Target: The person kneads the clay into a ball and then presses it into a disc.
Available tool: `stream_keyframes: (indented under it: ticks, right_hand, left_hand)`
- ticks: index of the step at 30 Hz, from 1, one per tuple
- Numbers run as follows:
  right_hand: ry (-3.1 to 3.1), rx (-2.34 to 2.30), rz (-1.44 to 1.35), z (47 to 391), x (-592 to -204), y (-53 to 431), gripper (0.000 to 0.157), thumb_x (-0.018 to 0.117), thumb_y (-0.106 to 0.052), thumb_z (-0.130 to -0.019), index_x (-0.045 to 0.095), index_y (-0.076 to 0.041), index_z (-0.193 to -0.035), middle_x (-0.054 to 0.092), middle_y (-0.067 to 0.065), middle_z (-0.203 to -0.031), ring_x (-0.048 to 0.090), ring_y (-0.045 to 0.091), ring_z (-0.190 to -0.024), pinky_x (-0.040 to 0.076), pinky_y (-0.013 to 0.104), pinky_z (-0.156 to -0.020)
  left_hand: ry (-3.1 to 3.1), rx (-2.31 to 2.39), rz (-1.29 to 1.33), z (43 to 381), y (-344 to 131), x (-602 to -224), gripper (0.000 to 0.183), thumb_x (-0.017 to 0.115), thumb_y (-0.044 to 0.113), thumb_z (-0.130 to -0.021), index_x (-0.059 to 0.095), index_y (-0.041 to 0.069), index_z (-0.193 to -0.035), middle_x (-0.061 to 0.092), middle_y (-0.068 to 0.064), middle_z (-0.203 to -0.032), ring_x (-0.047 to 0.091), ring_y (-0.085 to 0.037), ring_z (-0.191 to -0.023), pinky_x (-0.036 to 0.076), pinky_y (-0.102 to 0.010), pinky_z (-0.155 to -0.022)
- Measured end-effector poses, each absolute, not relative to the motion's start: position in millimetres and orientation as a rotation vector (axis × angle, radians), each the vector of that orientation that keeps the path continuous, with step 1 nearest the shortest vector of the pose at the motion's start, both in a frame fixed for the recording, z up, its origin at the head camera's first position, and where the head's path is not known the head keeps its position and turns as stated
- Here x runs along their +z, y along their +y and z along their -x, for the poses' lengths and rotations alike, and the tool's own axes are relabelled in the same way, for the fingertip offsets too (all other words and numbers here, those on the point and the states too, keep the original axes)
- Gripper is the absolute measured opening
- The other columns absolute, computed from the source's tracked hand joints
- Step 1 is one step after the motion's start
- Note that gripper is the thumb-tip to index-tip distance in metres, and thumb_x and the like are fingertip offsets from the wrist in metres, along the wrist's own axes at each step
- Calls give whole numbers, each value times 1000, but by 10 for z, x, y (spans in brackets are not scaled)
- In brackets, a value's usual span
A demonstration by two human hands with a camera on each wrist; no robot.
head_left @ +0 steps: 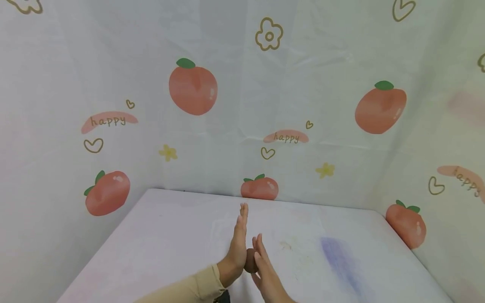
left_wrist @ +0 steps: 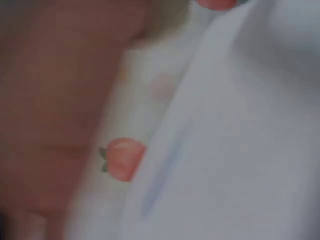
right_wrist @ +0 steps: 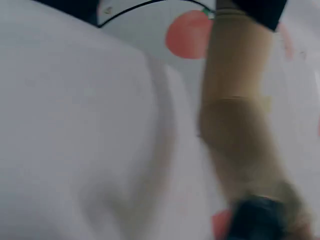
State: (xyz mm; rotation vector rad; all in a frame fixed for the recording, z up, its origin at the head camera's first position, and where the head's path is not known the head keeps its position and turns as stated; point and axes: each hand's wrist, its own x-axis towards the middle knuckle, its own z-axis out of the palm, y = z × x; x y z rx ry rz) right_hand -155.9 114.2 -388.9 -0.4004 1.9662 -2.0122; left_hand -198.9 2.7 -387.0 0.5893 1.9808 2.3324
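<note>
A small brown ball (head_left: 250, 261) of unclear material sits between two flat palms in the head view. My left hand (head_left: 236, 252) presses it from the left, fingers straight and pointing up and away. From the right, my right hand (head_left: 267, 275) presses against it with its fingers extended, sitting a little lower than the left. Both hands hover above the table. Blurred skin (left_wrist: 55, 100) fills the left side of the left wrist view; the ball cannot be made out there. In the right wrist view a beige sleeve (right_wrist: 237, 130) shows, with a dark wrist device (right_wrist: 257, 217) below it.
The white table (head_left: 182, 227) has a blue-purple smear (head_left: 342, 263) on its right half and faint brownish marks near the middle. Behind and beside it hangs a pale curtain (head_left: 227, 139) printed with peaches, hearts and flowers, meeting the table's back edge.
</note>
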Motion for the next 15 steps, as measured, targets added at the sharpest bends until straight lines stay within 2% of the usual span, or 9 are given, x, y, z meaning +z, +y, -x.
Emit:
stream_keyframes:
  ticks: [3, 5, 6, 8, 11, 13, 15]
  right_hand:
    - [2053, -2080, 406, 1588, -3692, 1172, 65, 20, -41, -107, -9, -9, -154, -13, 12, -162, -13, 35, -147, 0, 66, -114]
    - [2169, -2108, 400, 1689, -3580, 1224, 64, 21, -43, -106, -5, -11, -155, -9, 6, -163, -10, 28, -148, 0, 59, -117]
    - [2227, -2117, 383, 1751, -3552, 1249, 63, 22, -43, -106, -3, -13, -156, -10, 2, -163, -14, 25, -148, -2, 58, -118]
    - [2299, -2111, 346, 1855, -3558, 1285, 63, 22, -44, -106, -3, -15, -156, -10, -1, -163, -14, 24, -149, -3, 57, -118]
    - [2317, -2070, 300, 1883, -3687, 1284, 64, 24, -42, -106, -3, -14, -156, -11, 3, -163, -15, 27, -149, -7, 60, -116]
    - [2287, -2026, 326, 1795, -3801, 1238, 64, 27, -38, -106, -3, -9, -155, -10, 10, -162, -13, 34, -147, -5, 64, -114]
    - [2206, -1982, 419, 1667, -3869, 1200, 64, 26, -34, -107, -8, -6, -154, -15, 16, -160, -17, 39, -145, -5, 67, -112]
  left_hand:
    - [1960, 2256, -607, 1890, 66, -4012, 60, 0, 43, -104, 1, 11, -156, -13, -5, -162, -19, -31, -147, -15, -66, -110]
    - [1871, 2207, -699, 1777, 105, -4051, 62, -4, 41, -104, -4, 5, -154, -18, -11, -160, -23, -36, -144, -18, -67, -107]
    - [1820, 2190, -756, 1722, 121, -4042, 62, -5, 40, -104, -8, 3, -153, -20, -14, -159, -25, -37, -143, -19, -67, -107]
    - [1732, 2180, -826, 1647, 138, -3970, 64, -7, 41, -103, -12, 1, -152, -22, -14, -159, -27, -37, -142, -20, -66, -107]
    - [1655, 2246, -799, 1666, 115, -3819, 67, -5, 46, -102, -9, 2, -153, -19, -11, -160, -25, -32, -144, -19, -62, -110]
    - [1672, 2305, -690, 1764, 77, -3758, 71, -1, 51, -102, -3, 4, -154, -15, -7, -161, -23, -28, -146, -18, -59, -113]
    - [1718, 2332, -545, 1884, 43, -3761, 74, 3, 58, -100, 0, 8, -155, -12, -4, -162, -21, -27, -147, -16, -59, -113]
